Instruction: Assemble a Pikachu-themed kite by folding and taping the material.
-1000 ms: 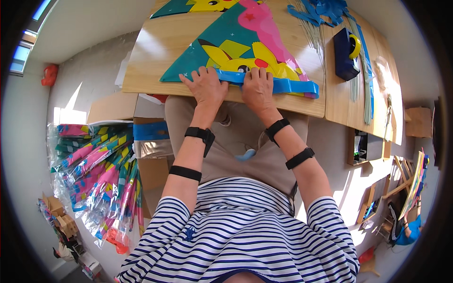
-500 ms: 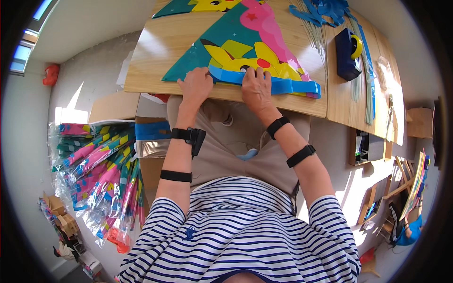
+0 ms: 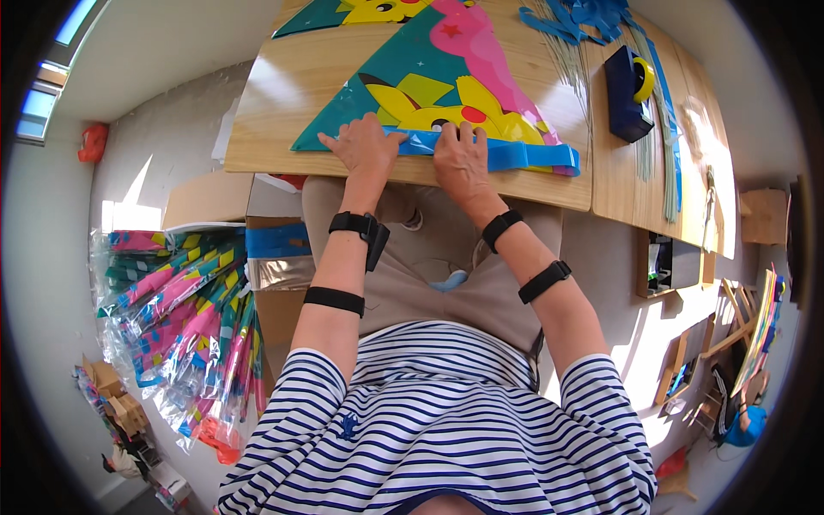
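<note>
A triangular kite sheet, green and pink with a yellow cartoon figure, lies on the wooden table. Along its near edge runs a flat blue strip, its folded end reaching to the sheet's right corner. My left hand rests over the strip's left end, fingers apart and thumb stretched along the strip. Just to its right, the curled fingers of my right hand hold the strip down against the sheet. Its fingertips partly cover the cartoon's face.
A dark blue tape dispenser with yellow tape stands on the table's right. Thin rods and a heap of blue strips lie at the back right. On the left, bagged rolled kites pile beside a cardboard box.
My left hand has shifted slightly right and up, and its fingers have spread from a curled grip on the strip. The right hand stays at nearly the same place on the strip.
</note>
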`<state>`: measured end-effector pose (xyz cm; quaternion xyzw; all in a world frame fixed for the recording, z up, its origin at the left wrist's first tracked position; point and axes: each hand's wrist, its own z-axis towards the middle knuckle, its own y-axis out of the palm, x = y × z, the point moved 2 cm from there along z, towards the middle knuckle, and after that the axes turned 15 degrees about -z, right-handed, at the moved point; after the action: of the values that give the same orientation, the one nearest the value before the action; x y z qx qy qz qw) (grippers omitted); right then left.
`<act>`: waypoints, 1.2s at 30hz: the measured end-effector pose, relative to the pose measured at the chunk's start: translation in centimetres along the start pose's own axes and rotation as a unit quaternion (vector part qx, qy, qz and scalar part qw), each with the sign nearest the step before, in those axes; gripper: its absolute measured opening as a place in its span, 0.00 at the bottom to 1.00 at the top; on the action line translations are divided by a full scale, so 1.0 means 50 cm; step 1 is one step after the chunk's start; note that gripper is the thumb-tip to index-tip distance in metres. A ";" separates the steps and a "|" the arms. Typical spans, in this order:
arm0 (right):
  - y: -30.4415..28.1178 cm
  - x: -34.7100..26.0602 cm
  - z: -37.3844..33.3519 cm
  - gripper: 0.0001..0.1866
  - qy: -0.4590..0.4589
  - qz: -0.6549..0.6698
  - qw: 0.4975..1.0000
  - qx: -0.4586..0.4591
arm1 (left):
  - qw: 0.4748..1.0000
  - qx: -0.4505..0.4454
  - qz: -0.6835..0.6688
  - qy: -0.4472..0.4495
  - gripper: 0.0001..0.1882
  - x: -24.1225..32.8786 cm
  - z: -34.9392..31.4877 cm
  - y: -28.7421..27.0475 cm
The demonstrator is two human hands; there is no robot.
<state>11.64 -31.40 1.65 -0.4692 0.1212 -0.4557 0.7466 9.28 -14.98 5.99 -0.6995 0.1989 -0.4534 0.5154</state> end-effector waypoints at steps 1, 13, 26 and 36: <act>-0.001 0.001 0.000 0.07 0.002 0.008 1.000 -0.003 | 1.000 -0.002 0.004 0.002 0.28 0.001 -0.001 0.004; -0.005 0.240 0.012 0.26 0.076 0.321 0.926 -0.184 | 0.999 0.025 0.028 0.038 0.32 -0.012 0.004 0.022; -0.016 0.270 -0.014 0.11 0.018 0.276 0.922 -0.272 | 0.999 0.001 0.020 0.029 0.31 -0.010 0.004 0.013; 0.021 0.393 -0.055 0.11 0.158 0.360 0.877 -0.275 | 0.999 0.001 0.015 0.038 0.30 -0.013 0.005 0.015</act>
<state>21.47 -48.46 4.20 -0.5011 0.5187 -0.1720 0.6710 9.27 -14.65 5.03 -0.6780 0.2289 -0.4720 0.5149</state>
